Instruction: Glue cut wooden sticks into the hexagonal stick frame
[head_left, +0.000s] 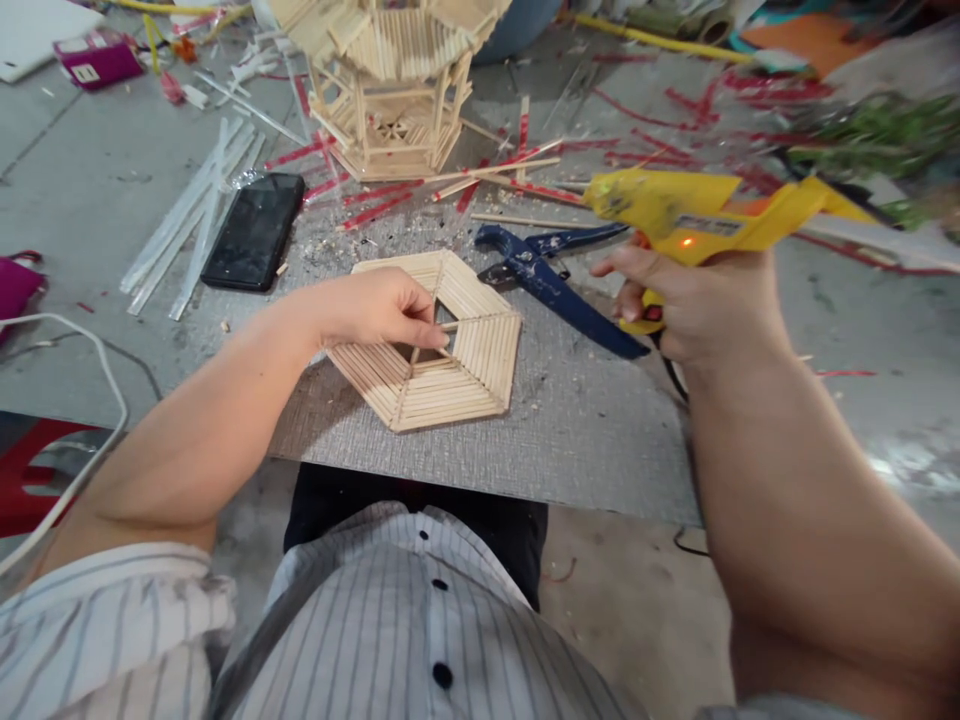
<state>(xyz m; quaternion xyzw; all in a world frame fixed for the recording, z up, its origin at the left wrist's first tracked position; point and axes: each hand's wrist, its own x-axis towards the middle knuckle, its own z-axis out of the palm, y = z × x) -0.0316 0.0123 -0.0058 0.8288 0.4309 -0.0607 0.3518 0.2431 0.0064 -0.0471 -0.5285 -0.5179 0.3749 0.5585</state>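
Panel [484, 350]: hexagon of pale sticks, flat on the grey board [600, 440], near the person's edge, open gap at the centre. Left hand [379, 308] is the near one, coming over the panel from its left and covering part of that side. Left thumb and finger are pinched narrow at the gap, on what looks like a short stick [444, 351]; mostly hidden, so can't read its long axis. Key relation: gap is right under the left fingertips, filled rows just to their right, while the glue gun [667, 210] is up and right, well apart from the panel. Gun's long axis runs roughly crosswise, nozzle to the left, aimed past the panel's far side and not at the gap. Right hand [697, 300] is wrapped round the gun's grip, forefinger out front; can't tell if the trigger is pressed. Orange light on gun is lit. Blue cutter [562, 290] lies just right of the panel, between it and the right hand. Phone [253, 230] beyond the left forearm, clear rods [187, 220] beside it. Stick model [397, 115] stands at the far side, red scraps [379, 205] around its base.
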